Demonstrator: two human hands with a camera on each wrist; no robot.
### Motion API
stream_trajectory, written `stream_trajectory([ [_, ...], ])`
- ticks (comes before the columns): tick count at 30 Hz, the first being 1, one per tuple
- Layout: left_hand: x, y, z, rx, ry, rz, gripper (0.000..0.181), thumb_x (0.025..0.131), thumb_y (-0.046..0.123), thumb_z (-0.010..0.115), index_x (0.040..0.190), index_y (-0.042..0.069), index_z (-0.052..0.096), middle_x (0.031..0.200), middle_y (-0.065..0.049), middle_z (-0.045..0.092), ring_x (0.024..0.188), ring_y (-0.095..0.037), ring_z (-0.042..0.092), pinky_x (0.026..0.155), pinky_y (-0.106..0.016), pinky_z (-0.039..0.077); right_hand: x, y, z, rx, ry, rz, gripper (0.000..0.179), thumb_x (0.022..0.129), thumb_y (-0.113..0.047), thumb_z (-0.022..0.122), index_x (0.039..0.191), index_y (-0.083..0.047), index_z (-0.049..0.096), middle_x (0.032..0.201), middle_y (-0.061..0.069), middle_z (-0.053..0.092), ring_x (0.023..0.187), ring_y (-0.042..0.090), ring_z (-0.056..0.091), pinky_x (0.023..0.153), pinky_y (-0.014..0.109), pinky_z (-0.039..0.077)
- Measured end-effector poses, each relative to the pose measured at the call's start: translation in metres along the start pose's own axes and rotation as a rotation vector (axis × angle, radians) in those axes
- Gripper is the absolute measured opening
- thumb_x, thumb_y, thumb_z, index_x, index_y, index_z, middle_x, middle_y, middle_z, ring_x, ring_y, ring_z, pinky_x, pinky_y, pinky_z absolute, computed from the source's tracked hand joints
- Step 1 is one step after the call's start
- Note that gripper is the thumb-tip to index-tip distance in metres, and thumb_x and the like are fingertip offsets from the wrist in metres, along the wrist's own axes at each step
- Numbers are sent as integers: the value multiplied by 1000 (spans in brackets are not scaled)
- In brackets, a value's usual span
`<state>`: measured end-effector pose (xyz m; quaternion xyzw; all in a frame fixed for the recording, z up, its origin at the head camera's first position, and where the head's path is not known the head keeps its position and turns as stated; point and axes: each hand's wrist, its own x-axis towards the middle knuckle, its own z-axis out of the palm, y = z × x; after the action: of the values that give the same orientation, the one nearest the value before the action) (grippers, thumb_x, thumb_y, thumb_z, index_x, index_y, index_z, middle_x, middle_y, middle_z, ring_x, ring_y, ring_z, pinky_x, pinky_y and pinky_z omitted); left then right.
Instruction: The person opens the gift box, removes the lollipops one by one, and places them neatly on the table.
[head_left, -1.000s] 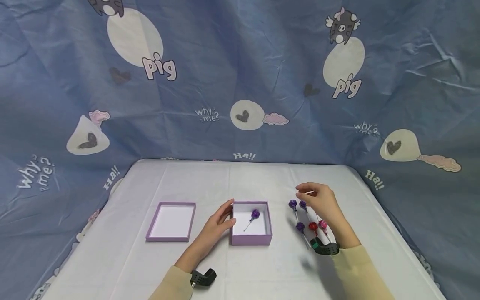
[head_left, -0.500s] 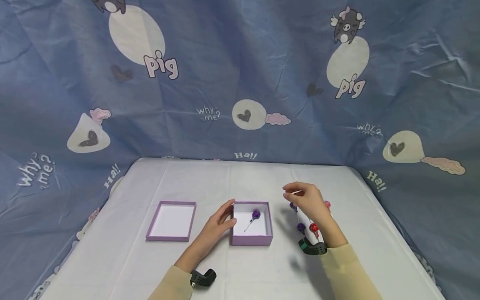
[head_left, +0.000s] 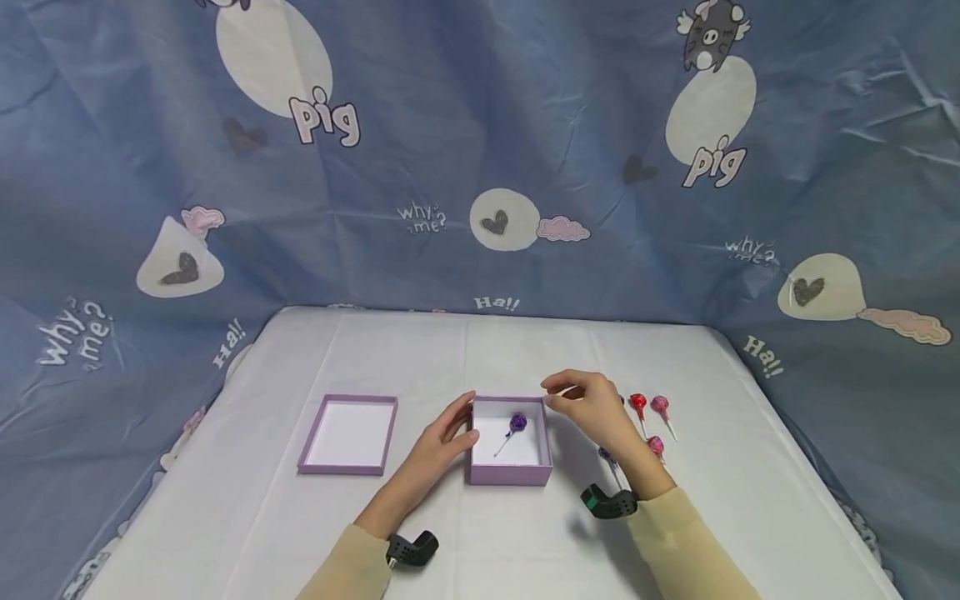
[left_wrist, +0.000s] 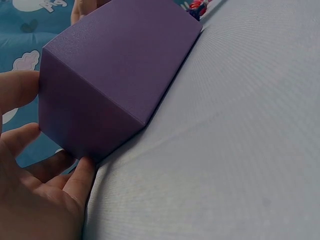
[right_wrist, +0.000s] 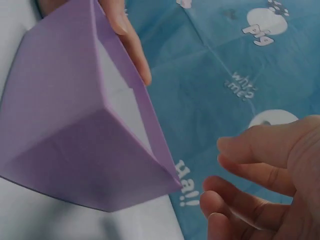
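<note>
A small open-topped purple box (head_left: 510, 475) with a white inside stands on the table. One purple-wrapped lollipop (head_left: 518, 422) lies inside, its stick slanting towards the near left. My left hand (head_left: 431, 454) touches the box's left side, thumb nearer me and fingers towards the far corner; in the left wrist view, fingertips (left_wrist: 82, 180) rest against the purple wall. By the box's far right corner hovers my right hand (head_left: 592, 408). Its thumb and index finger bend towards each other, and the right wrist view shows nothing between them and a gap to the box (right_wrist: 50, 110).
Right of the box lie several lollipops, among them a red one (head_left: 637, 401), a pink one (head_left: 660, 404) and a purple one (head_left: 607, 456), some partly behind my right forearm. A shallow purple lid (head_left: 348, 433) lies at the left. A blue printed cloth (head_left: 420, 267) hangs behind the table.
My right hand has moved left from above the lollipops to the box's far right corner, uncovering red and pink lollipops. The left hand stays at the box.
</note>
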<state>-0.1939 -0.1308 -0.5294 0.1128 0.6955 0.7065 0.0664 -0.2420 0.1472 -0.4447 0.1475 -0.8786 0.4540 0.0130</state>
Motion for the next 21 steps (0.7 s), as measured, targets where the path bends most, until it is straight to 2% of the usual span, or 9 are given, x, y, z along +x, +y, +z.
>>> stream_trajectory([
  [3, 0, 2, 0, 2, 5, 2, 64, 99, 15, 64, 156, 24, 37, 161, -10, 33, 148, -26, 30, 120, -36, 25, 0, -2, 5, 10, -24, -10, 17, 87, -19, 79, 102, -26, 77, 97, -6, 73, 89, 20, 66, 70, 36, 57],
  [8, 0, 3, 0, 2, 6, -3, 63, 100, 13, 64, 156, 26, 37, 161, -9, 33, 148, -25, 30, 120, -36, 26, -1, -3, 13, -7, -31, -30, 16, 87, -15, 80, 101, -21, 78, 96, -8, 73, 88, 19, 65, 69, 36, 55],
  [15, -1, 3, 1, 3, 12, -4, 63, 100, 12, 63, 156, 25, 38, 160, -11, 33, 147, -26, 31, 120, -38, 26, -3, -1, 27, -85, -22, -57, 15, 85, -14, 80, 99, -21, 79, 94, -10, 74, 95, 19, 64, 75, 37, 53],
  [21, -2, 1, 1, -1, 2, -3, 64, 99, 16, 65, 156, 25, 37, 161, -12, 33, 148, -27, 30, 120, -40, 25, -6, 0, 39, -138, -20, -72, 19, 83, -14, 82, 101, -18, 79, 96, -10, 74, 95, 15, 65, 80, 39, 54],
])
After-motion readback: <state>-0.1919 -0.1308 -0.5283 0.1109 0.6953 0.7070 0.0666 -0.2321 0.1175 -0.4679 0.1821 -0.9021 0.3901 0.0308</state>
